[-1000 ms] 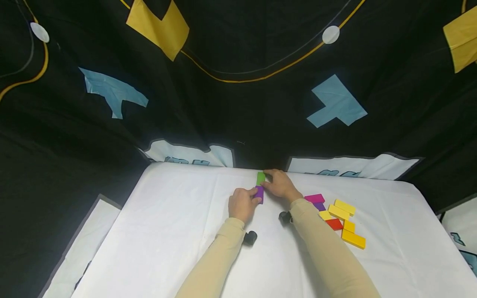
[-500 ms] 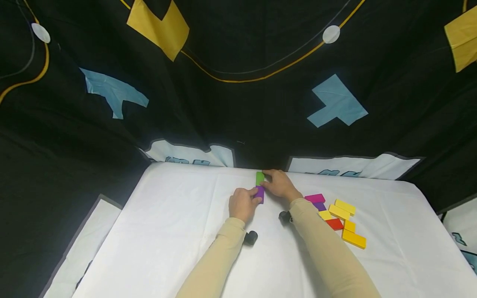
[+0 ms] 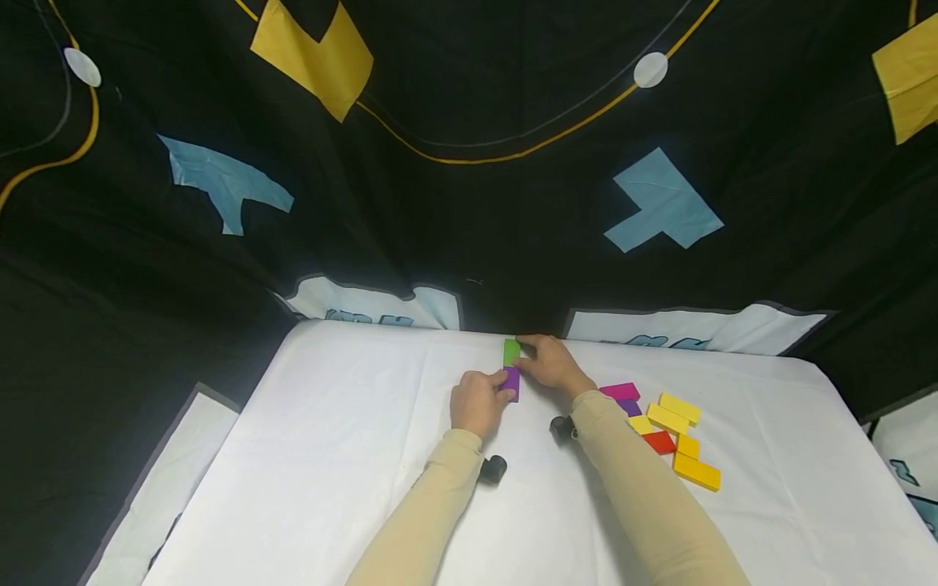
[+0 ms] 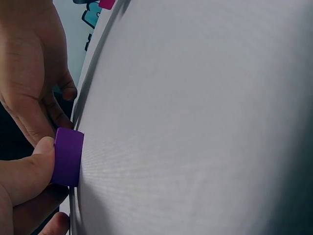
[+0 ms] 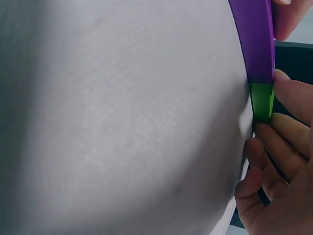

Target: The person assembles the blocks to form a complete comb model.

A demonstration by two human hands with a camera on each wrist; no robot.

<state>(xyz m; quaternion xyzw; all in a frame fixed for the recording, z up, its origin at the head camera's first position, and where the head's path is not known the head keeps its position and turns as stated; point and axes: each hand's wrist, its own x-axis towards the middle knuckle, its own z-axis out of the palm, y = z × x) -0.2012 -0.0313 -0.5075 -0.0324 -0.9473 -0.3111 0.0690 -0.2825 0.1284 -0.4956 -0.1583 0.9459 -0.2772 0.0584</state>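
A purple block and a green block lie end to end near the far edge of the white-covered table, the green one farther away. My left hand pinches the purple block from its left side; in the left wrist view the thumb presses on that block. On the other side, my right hand holds the green block between thumb and fingers. The right wrist view shows the ends of the purple block and the green block meeting, with fingertips at the green one's far end.
Right of the right forearm lie loose blocks: a magenta one, a purple one partly hidden by the sleeve, a red one and several yellow ones. A black patterned cloth hangs behind the table's far edge.
The green block has shifted very slightly left under the right hand, more in line with the purple block. Both hands otherwise stay in place.
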